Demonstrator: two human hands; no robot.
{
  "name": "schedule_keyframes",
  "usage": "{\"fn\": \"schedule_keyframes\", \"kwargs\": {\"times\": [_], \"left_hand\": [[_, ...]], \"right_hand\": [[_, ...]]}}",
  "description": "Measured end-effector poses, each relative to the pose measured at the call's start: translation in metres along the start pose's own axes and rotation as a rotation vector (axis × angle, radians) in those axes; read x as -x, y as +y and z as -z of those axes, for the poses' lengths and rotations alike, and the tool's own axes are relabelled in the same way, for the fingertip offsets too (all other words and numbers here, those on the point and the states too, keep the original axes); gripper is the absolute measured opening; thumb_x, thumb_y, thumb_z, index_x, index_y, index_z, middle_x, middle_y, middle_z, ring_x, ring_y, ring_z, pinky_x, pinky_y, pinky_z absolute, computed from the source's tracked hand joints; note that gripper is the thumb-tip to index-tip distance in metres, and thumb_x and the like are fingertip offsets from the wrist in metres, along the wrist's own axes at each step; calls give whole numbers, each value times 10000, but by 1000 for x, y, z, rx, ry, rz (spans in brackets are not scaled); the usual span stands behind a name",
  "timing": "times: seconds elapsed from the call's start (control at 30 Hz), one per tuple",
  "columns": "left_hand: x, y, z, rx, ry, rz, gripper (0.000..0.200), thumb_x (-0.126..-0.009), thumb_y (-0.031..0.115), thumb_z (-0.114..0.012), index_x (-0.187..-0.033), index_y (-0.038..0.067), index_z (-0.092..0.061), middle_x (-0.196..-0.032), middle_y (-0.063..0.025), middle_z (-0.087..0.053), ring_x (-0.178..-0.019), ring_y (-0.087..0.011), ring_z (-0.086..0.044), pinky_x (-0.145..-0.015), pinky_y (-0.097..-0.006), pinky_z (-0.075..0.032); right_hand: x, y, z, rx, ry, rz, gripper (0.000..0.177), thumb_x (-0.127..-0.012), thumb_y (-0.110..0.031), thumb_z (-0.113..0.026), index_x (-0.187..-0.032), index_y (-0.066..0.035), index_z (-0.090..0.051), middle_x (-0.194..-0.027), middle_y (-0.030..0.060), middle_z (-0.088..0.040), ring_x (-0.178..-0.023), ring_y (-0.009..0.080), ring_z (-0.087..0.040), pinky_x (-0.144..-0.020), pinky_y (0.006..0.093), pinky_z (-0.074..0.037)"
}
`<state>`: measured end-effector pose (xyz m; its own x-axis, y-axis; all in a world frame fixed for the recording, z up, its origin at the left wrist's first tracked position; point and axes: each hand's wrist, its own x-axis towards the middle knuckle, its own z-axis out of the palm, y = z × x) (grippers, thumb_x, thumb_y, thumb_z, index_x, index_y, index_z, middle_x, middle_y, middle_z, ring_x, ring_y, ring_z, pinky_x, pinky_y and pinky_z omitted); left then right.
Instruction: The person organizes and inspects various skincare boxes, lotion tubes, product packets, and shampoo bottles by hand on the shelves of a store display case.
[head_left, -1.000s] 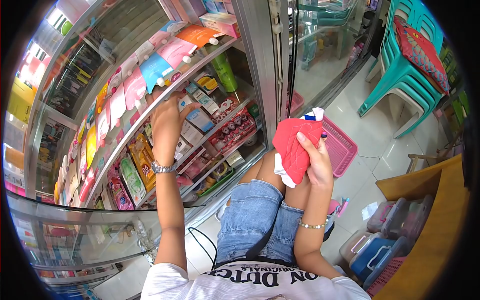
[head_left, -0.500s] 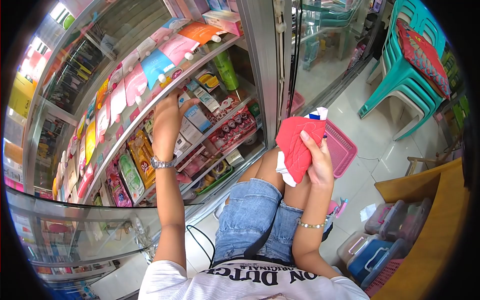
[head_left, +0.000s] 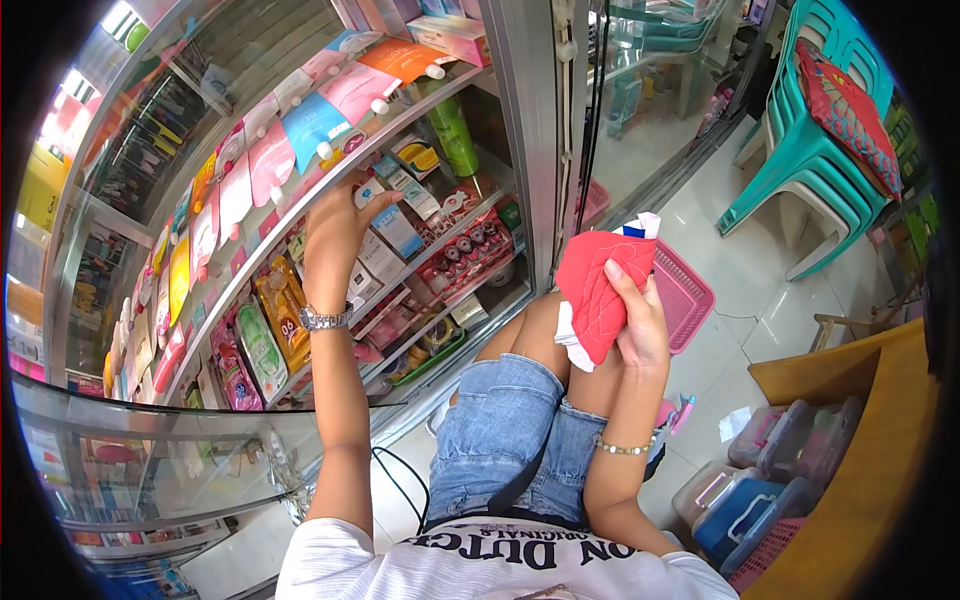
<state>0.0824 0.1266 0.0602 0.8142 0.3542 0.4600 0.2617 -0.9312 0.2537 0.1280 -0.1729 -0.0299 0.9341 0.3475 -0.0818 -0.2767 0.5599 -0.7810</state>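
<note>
My left hand (head_left: 335, 232) reaches into the glass display cabinet, just under the upper shelf. Its thumb is stretched out and apart, near a white-and-blue box (head_left: 399, 231); the other fingertips are hidden by the shelf edge and packets. Nothing shows in its grasp. A red quilted cloth (head_left: 598, 292) is gripped in my right hand (head_left: 643, 325) above my knees, thumb on top. White layers stick out from the cloth's lower edge, and a white-and-blue piece (head_left: 642, 227) shows at its top. Small upright boxes (head_left: 379, 258) stand beside my left wrist.
Colourful packets (head_left: 318, 128) hang along the upper shelf. A green bottle (head_left: 453, 138) and orange packs (head_left: 283, 312) fill the shelves. A pink basket (head_left: 688, 300) sits on the floor, with stacked green chairs (head_left: 790, 150) beyond. Lidded plastic boxes (head_left: 740, 510) stand at right.
My left hand has shifted slightly within the cabinet, its thumb still apart. The red cloth in my right hand has moved a little to the right.
</note>
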Motion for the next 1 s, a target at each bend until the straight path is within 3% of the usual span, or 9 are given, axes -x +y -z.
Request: {"fn": "schedule_keyframes", "kwargs": {"times": [0.4, 0.5, 0.67, 0.9, 1.0], "left_hand": [[3, 3, 7, 1, -68, 106, 547, -688, 475, -706, -946, 0, -619, -896, -189, -633, -839, -341, -589, -757, -385, -442], [5, -2, 9, 64, -42, -4, 572, -695, 457, -710, -1029, 7, -597, -961, -185, -625, -895, -331, -584, -806, -386, -431], [19, -11, 21, 95, -110, 102, 617, -701, 432, -711, -1124, 13, -549, -1072, -177, -593, -979, -320, -552, -862, -384, -405], [54, -45, -7, -73, -258, 52, 753, -676, 456, -705, -1227, 5, -461, -1285, -181, -447, -1196, -374, -334, -970, -425, -311], [64, -51, -22, -153, -221, 67, 739, -684, 458, -694, -1251, 51, -450, -1307, -176, -431, -1198, -377, -332, -986, -444, -276]], "right_hand": [[0, -1, -2, 13, 23, 12, 302, -843, -152, -615, -1096, -9, -534, -1007, 81, -610, -901, 154, -603, -804, 292, -488], [0, -1, -2, 24, 30, 18, 297, -844, -151, -613, -1092, -6, -538, -1008, 82, -612, -899, 153, -605, -803, 289, -488], [-2, 0, 1, 37, 55, 45, 288, -850, -154, -604, -1088, -5, -540, -1004, 82, -617, -886, 151, -611, -795, 282, -490], [-4, 3, -1, 52, 64, 40, 277, -856, -157, -594, -1081, -4, -543, -989, 81, -622, -870, 149, -616, -787, 280, -493], [-4, 4, 0, 61, 61, 38, 275, -857, -157, -592, -1080, -3, -543, -987, 81, -623, -869, 149, -616, -784, 280, -494]]}}
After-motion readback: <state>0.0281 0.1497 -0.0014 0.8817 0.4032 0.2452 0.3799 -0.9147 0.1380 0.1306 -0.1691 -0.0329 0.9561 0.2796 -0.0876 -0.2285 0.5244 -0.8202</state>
